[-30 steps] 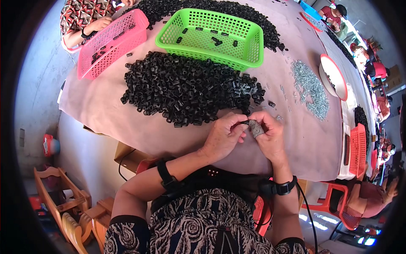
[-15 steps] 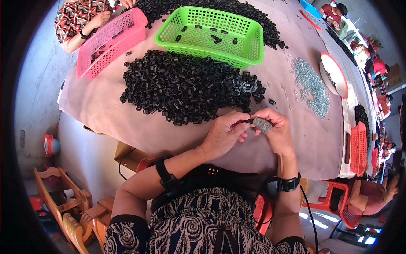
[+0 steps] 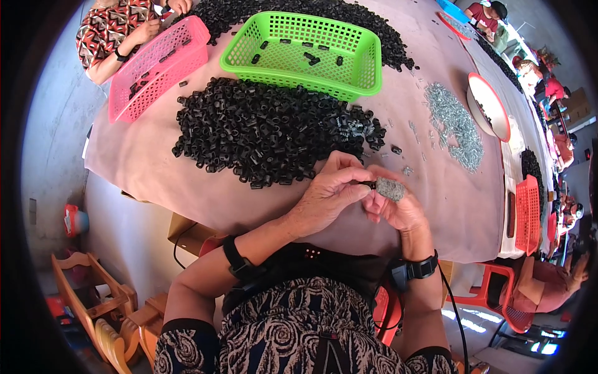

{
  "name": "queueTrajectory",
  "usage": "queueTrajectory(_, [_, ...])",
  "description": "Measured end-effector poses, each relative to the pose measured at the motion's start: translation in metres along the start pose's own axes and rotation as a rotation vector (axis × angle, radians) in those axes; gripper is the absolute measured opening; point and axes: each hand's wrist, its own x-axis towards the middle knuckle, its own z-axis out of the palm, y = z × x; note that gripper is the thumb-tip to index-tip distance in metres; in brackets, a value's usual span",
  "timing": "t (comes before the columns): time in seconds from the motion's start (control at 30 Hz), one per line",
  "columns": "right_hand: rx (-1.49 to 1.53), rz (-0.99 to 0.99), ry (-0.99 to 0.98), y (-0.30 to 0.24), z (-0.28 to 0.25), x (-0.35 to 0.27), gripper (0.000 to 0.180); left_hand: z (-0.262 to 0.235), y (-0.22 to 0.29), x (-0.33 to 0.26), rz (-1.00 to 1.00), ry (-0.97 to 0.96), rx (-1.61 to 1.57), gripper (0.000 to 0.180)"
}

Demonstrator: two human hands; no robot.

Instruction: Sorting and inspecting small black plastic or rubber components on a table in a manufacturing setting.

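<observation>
My left hand (image 3: 328, 197) pinches a small black plastic piece (image 3: 368, 184) between thumb and fingertips, just over the near part of the table. Against the other end of that piece is my right hand (image 3: 406, 213), its fingers curled close to the left fingertips. A fuzzy grey wrap (image 3: 390, 189) covers one digit of the right hand; which one I cannot tell. The two hands hide much of the piece. Just beyond them spreads a large heap of black plastic pieces (image 3: 249, 128), with several small metal springs (image 3: 354, 127) at its right end.
A green basket (image 3: 299, 86) and a pink basket (image 3: 157, 81), each with a few black pieces, stand behind the heap. To the right lie a pile of springs (image 3: 458, 128) and a red-rimmed white bowl (image 3: 488, 106). A co-worker's hand (image 3: 148, 30) is at far left.
My right hand has rolled, turning the grey wrap more sideways and to the right. The left hand keeps its pinch, and the view has shifted slightly.
</observation>
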Motion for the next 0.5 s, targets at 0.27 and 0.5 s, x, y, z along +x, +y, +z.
queueTrajectory(0.27, [0.152,0.048,-0.148,0.030,-0.014,0.002,0.030,0.003,0.005,0.002,-0.121,-0.038,-0.193,0.020])
queueTrajectory(0.5, [0.245,-0.109,-0.241,0.032,0.010,0.004,0.036,0.000,0.008,0.001,-0.069,-0.116,-0.117,0.020])
